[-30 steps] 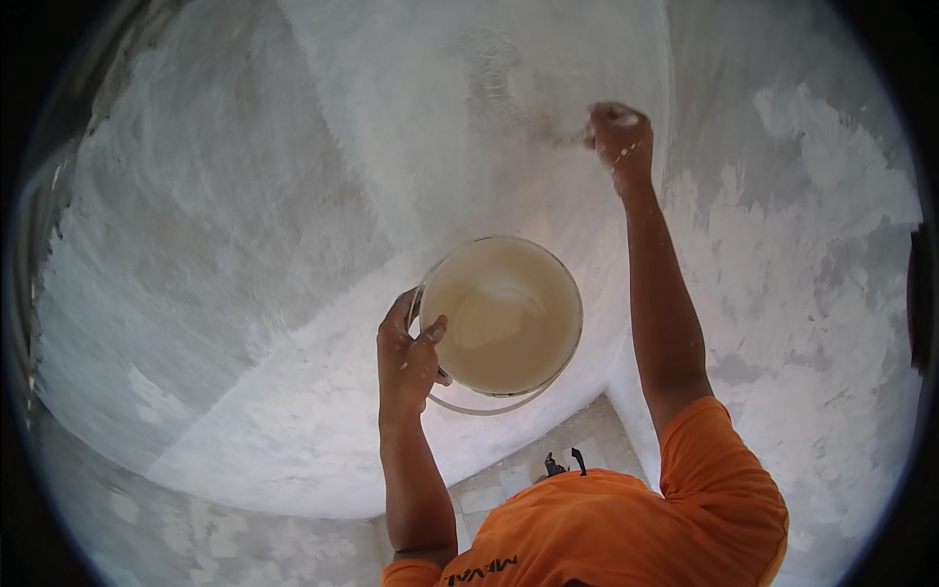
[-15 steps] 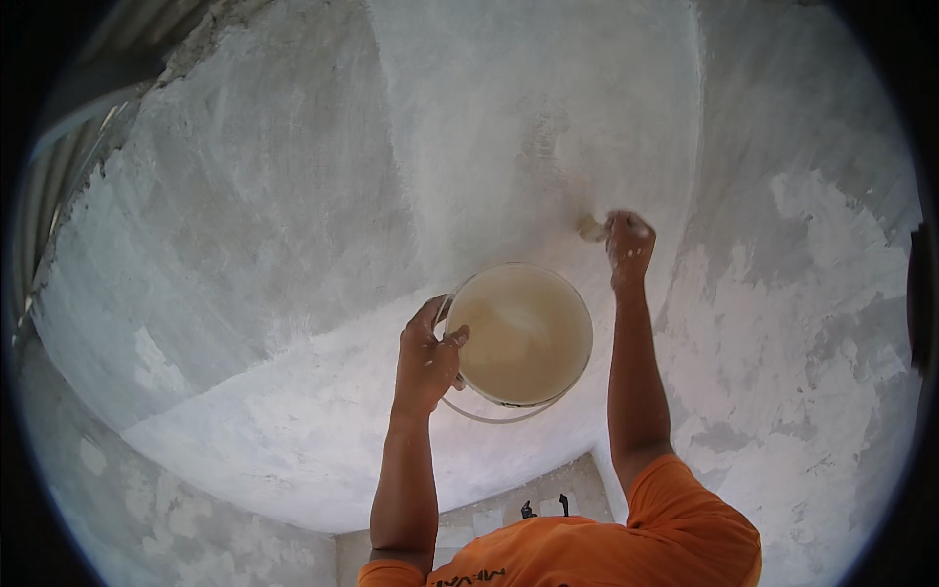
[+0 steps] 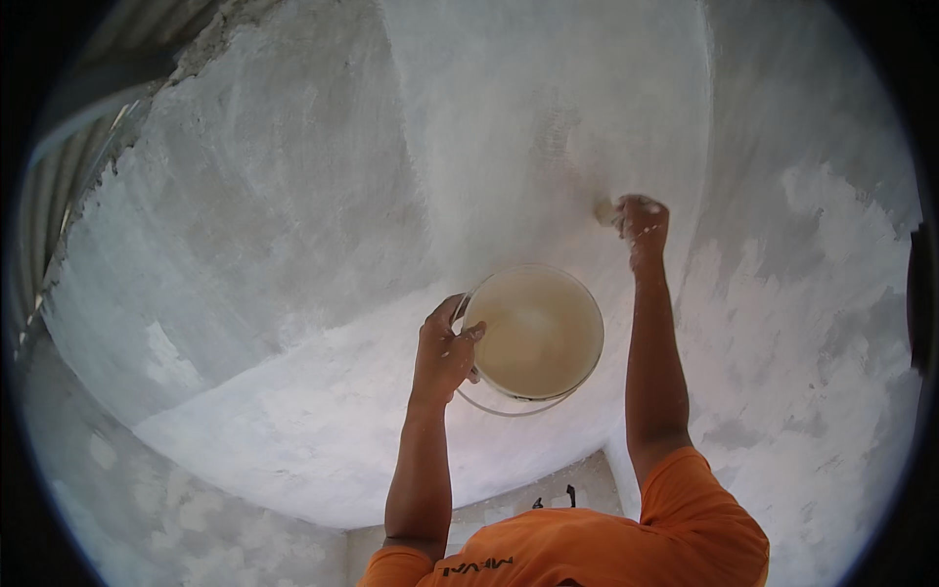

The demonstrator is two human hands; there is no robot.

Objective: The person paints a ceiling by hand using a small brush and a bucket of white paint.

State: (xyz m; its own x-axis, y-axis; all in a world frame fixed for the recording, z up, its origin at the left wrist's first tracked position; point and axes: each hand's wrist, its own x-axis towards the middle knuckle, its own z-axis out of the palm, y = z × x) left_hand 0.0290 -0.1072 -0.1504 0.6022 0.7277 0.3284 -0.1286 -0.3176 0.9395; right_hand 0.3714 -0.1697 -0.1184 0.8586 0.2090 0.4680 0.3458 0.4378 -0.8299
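My left hand (image 3: pixel 446 347) grips a round bucket (image 3: pixel 534 377) by its left rim, thumb over the edge and fingers outside. Pale beige liquid (image 3: pixel 533 328) fills the bucket, and its thin wire handle hangs below. Up and to the right, my right hand (image 3: pixel 645 227) is closed on a small brush (image 3: pixel 608 211) held against the wall (image 3: pixel 489 127). Motion blurs the brush, and its handle is mostly hidden in the fist. Whitish specks dot both hands.
Patchy grey and white wall surfaces surround me, with a vertical corner line (image 3: pixel 706 117) right of the brush. Corrugated roofing (image 3: pixel 64 181) shows at the upper left. A dark object (image 3: pixel 919 298) stands at the right rim.
My right hand and the brush have moved slightly up the wall. The whole view has shifted a little, so wall, bucket and arms appear farther right. My left hand keeps its grip.
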